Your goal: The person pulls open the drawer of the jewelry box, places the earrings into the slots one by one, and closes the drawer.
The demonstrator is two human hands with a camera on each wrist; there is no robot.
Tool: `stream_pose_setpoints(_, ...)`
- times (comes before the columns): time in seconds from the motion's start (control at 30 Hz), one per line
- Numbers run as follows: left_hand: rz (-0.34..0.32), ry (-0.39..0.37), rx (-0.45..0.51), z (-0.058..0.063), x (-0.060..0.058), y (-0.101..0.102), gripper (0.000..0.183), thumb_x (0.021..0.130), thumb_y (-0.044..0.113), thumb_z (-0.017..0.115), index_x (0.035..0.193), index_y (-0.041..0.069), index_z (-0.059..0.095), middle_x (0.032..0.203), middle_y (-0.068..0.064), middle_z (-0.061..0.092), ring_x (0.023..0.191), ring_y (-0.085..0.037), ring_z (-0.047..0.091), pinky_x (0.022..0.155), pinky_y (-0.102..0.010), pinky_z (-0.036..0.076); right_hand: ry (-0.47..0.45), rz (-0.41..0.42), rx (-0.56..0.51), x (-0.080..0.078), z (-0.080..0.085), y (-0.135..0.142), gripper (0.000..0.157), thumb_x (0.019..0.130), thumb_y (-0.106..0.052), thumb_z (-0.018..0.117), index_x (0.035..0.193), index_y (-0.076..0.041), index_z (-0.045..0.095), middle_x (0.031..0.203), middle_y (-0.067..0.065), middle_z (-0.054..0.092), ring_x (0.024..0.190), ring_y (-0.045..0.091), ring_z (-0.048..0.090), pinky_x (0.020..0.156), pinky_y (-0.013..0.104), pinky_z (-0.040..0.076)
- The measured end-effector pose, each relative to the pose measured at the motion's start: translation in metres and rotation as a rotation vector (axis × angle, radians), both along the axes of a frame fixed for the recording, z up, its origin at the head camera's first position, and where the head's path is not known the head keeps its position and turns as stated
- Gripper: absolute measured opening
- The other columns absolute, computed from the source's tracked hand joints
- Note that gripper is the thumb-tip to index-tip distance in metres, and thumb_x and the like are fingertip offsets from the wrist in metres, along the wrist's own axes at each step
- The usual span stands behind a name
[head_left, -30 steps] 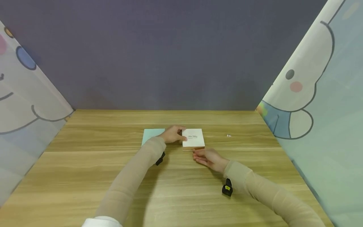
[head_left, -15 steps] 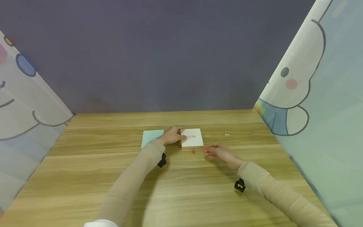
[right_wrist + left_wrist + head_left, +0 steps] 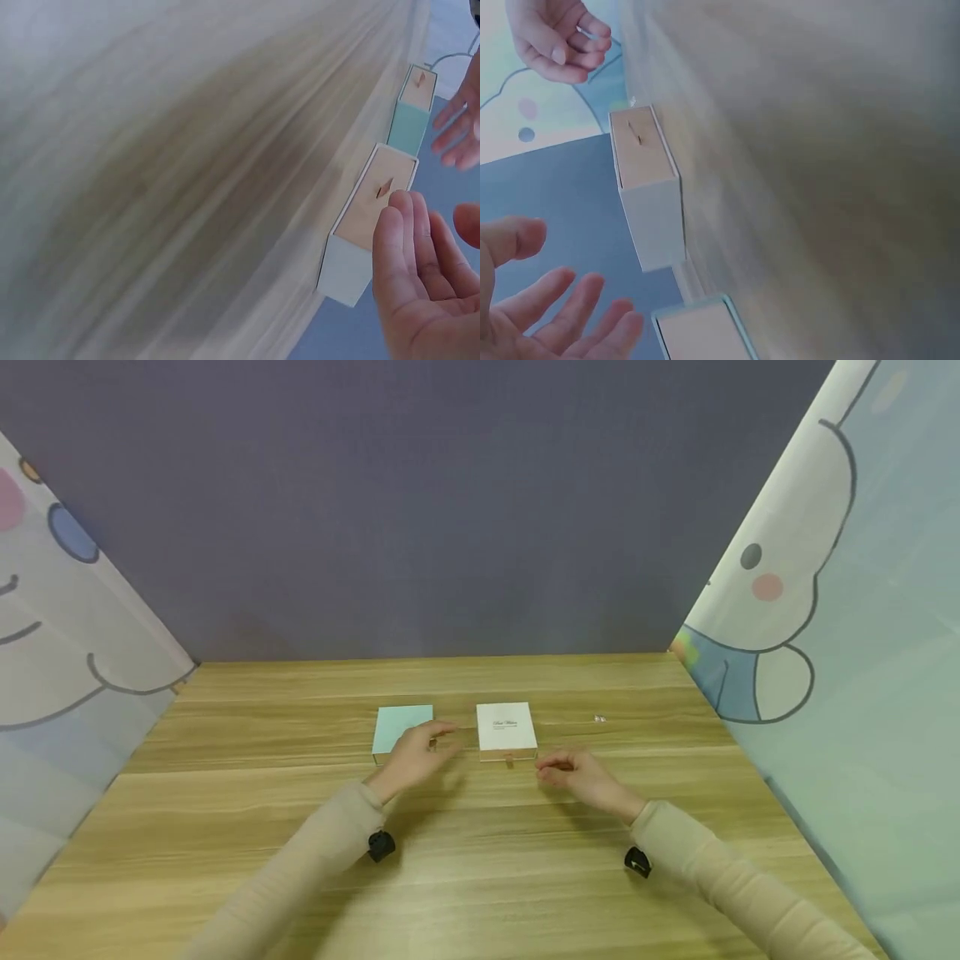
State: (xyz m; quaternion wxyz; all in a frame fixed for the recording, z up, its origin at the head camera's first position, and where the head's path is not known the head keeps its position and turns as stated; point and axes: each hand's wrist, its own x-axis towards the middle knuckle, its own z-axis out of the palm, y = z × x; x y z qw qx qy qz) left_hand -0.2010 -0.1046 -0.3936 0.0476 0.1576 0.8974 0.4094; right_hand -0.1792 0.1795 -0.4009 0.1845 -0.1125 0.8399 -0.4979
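Tabletop (image 3: 480, 877), white box (image 3: 506, 731) between hands (image 3: 414, 757) (image 3: 588, 780)

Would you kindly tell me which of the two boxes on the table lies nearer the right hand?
The white box with dark lettering on top; the teal box lies farther left, partly hidden by the left hand in the head view.

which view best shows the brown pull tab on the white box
The right wrist view: the small brown pull tab on the white square box looks broadest there. The left wrist view shows it thin, nearly edge-on; the head view, only tiny at the box's front.
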Motion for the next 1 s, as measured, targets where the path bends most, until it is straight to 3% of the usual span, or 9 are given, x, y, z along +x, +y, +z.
stream_pose_setpoints(0.2, -0.027, 0.001, 0.032, -0.005, 0.025, -0.034, 0.036, 0.09, 0.016, 0.059, 0.121, -0.001, 0.057, 0.12, -0.015, 0.059, 0.112, -0.034, 0.055, 0.095, -0.043, 0.046, -0.006, 0.064, -0.033, 0.002, -0.007, -0.01, 0.031, 0.093, -0.016, 0.054, 0.114, 0.006, 0.059, 0.104, 0.017, 0.065, 0.097, 0.025, 0.062, 0.082, 0.032, 0.053)
stream_pose_setpoints(0.33, 0.047, -0.034, 0.126, -0.005, 0.041, -0.054, 0.03, 0.09, 0.011, 0.057, 0.118, -0.001, 0.059, 0.114, -0.016, 0.062, 0.106, -0.029, 0.059, 0.092, -0.04, 0.048, -0.077, 0.115, -0.127, 0.006, -0.012, -0.03, 0.031, 0.094, -0.012, 0.052, 0.115, 0.011, 0.056, 0.107, 0.023, 0.063, 0.098, 0.029, 0.063, 0.083, 0.032, 0.053)
stream_pose_setpoints(0.47, 0.114, -0.022, 0.162, -0.001, 0.045, -0.07, 0.029, 0.091, 0.011, 0.056, 0.118, 0.0, 0.059, 0.113, -0.016, 0.062, 0.104, -0.028, 0.059, 0.089, -0.039, 0.05, -0.139, 0.151, -0.183, 0.007, -0.013, -0.051, 0.032, 0.093, -0.011, 0.052, 0.116, 0.012, 0.055, 0.108, 0.023, 0.062, 0.098, 0.028, 0.063, 0.084, 0.031, 0.053)
stream_pose_setpoints(0.6, 0.131, 0.001, 0.165, 0.007, 0.037, -0.087, 0.032, 0.092, 0.014, 0.054, 0.122, 0.0, 0.056, 0.118, -0.017, 0.06, 0.11, -0.032, 0.056, 0.091, -0.042, 0.049, -0.207, 0.14, -0.224, 0.003, -0.012, -0.076, 0.032, 0.093, -0.01, 0.053, 0.116, 0.011, 0.055, 0.107, 0.021, 0.063, 0.096, 0.024, 0.064, 0.085, 0.03, 0.053)
stream_pose_setpoints(0.73, 0.124, 0.015, 0.155, 0.012, 0.021, -0.101, 0.038, 0.092, 0.02, 0.056, 0.126, 0.001, 0.053, 0.124, -0.017, 0.056, 0.115, -0.033, 0.052, 0.095, -0.045, 0.046, -0.309, 0.083, -0.3, -0.003, -0.014, -0.101, 0.032, 0.092, -0.009, 0.053, 0.117, 0.01, 0.055, 0.11, 0.021, 0.063, 0.094, 0.019, 0.064, 0.086, 0.029, 0.052)
stream_pose_setpoints(1.0, 0.094, -0.01, 0.075, 0.008, -0.016, -0.114, 0.046, 0.092, 0.021, 0.056, 0.132, 0.0, 0.046, 0.133, -0.019, 0.048, 0.122, -0.037, 0.044, 0.103, -0.048, 0.037, -0.466, 0.098, -0.368, -0.016, -0.016, -0.139, 0.039, 0.095, -0.015, 0.05, 0.128, 0.004, 0.049, 0.119, 0.017, 0.06, 0.102, 0.019, 0.062, 0.09, 0.029, 0.05)
